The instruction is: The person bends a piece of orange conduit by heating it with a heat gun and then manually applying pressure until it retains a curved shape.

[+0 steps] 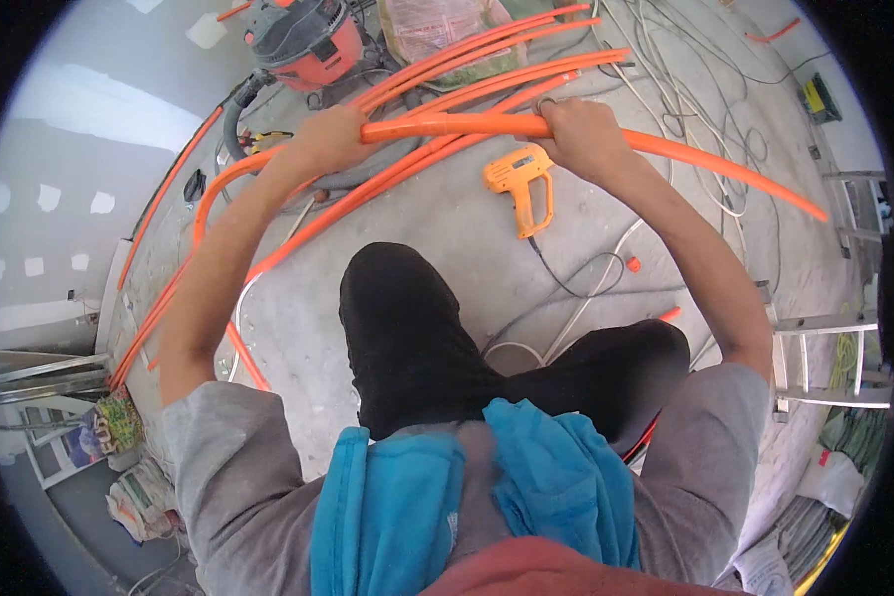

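Observation:
An orange plastic conduit pipe [454,125] spans the space in front of me, with both my arms stretched forward to it. My left hand [330,139] is closed round the pipe on the left, where it bends down and away. Further right, my right hand [584,137] grips the same pipe, and its free end slopes down to the right. A wider sleeve-like section shows between the hands. Just below the right hand, a yellow-orange heat gun [520,179] lies on the floor with its dark cord trailing toward me.
More orange pipes [392,182] lie on the concrete floor behind the held one. A red and grey shop vacuum [318,50] and a plastic bag [437,35] stand at the back. Loose cables [700,129] spread at right, near a ladder [829,326]. A wall rises at left.

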### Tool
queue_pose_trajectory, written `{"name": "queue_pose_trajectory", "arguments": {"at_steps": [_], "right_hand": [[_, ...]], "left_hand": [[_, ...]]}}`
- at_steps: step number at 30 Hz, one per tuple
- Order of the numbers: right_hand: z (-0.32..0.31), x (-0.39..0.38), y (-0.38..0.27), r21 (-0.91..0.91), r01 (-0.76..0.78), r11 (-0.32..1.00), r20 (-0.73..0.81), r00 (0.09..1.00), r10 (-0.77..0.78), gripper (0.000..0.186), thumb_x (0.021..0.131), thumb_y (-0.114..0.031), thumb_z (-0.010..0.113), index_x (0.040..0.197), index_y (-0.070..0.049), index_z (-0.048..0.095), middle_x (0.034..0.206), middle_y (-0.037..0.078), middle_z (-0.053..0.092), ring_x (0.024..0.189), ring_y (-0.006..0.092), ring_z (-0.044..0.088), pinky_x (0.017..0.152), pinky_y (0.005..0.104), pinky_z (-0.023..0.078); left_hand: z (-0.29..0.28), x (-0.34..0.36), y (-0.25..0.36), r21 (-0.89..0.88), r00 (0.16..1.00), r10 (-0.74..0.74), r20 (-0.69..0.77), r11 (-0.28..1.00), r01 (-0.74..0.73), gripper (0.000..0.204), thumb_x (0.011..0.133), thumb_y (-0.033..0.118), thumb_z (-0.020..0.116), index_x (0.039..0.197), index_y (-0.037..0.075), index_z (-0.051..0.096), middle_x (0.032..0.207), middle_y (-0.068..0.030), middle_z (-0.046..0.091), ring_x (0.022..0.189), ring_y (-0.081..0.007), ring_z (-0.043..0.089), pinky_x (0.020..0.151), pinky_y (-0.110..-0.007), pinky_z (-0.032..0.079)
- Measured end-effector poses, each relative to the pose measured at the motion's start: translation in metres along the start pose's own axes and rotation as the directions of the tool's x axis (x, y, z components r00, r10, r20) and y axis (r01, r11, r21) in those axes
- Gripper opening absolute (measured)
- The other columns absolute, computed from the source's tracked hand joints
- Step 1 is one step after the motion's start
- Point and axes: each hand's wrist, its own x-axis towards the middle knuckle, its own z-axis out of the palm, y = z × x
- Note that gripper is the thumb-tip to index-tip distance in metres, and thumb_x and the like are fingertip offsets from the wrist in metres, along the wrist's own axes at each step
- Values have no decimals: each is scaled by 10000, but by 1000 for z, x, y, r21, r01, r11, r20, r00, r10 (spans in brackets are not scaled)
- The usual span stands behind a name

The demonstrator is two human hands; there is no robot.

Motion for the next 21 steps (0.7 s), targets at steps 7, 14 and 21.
{"name": "queue_pose_trajectory", "arguments": {"at_steps": [7, 14, 21], "right_hand": [[15, -34, 6, -38, -86, 996, 91, 992, 89, 371, 830, -245, 726, 1133, -38, 676, 823, 174, 718, 797, 354, 722, 667, 475, 562], [53, -42, -10, 55, -82, 995, 22, 996, 81, 152, 865, -189, 621, 950, -80, 683, 811, 128, 720, 753, 335, 729, 640, 482, 565], [35, -65, 16, 81, -179, 981, -61, 981, 184, 288, 798, -165, 687, 1073, -83, 685, 862, 112, 715, 792, 303, 725, 633, 434, 567]], "left_hand": [[27, 10, 16, -79, 979, 116, 169, 991, -104, 353, 832, 341, 719, 970, 16, 724, 880, -235, 719, 820, -396, 705, 767, -518, 535], [24, -20, 15, -275, 977, 110, 183, 960, -56, 451, 833, 437, 759, 799, -12, 739, 720, -254, 656, 688, -400, 666, 677, -499, 514], [21, 12, 49, -222, 990, 138, 3, 966, -134, 354, 824, 363, 757, 807, 10, 752, 755, -252, 678, 778, -397, 703, 730, -504, 541]]}}
